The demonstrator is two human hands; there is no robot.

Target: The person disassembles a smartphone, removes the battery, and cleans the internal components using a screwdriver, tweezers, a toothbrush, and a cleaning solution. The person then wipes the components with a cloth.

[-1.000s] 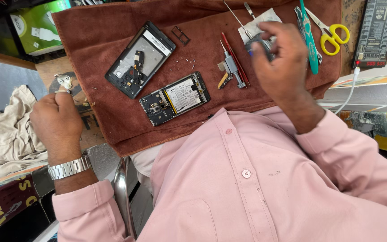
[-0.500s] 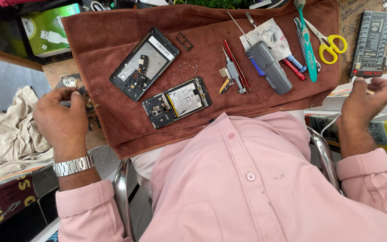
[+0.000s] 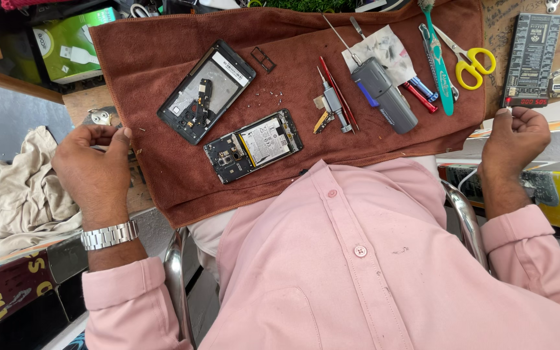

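A phone repair bench, likely in a small shop. An opened phone point(image 3: 254, 145), screwdrivers point(image 3: 336, 91) and scissors point(image 3: 466, 57) lie on a brown towel point(image 3: 157, 45).

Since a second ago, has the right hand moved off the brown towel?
Yes. The right hand left the grey tool on the brown towel and moved right, beside the black board.

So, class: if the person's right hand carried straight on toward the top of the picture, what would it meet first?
Probably the black tester board: the right hand sits just below its lower edge, fingers curled toward it. Depth is unclear.
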